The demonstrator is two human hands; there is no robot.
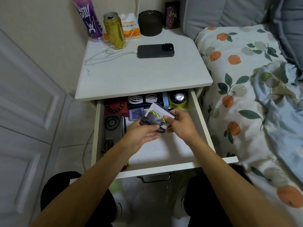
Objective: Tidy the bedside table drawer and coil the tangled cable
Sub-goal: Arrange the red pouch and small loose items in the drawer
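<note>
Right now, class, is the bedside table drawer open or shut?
Open. The drawer is pulled well out from under the tabletop, so its contents show, such as the coiled white cable, and both hands work above it.

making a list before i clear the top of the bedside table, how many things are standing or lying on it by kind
drink containers: 2, purple bottle and gold can
tissue pack: 1
dark round container: 1
dark box: 1
phone: 1
white cable: 1
total: 7

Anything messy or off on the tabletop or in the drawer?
The white cable from the phone sprawls in loose loops across the tabletop, uncoiled. The opened can stands on it. The drawer contents look orderly.
</note>
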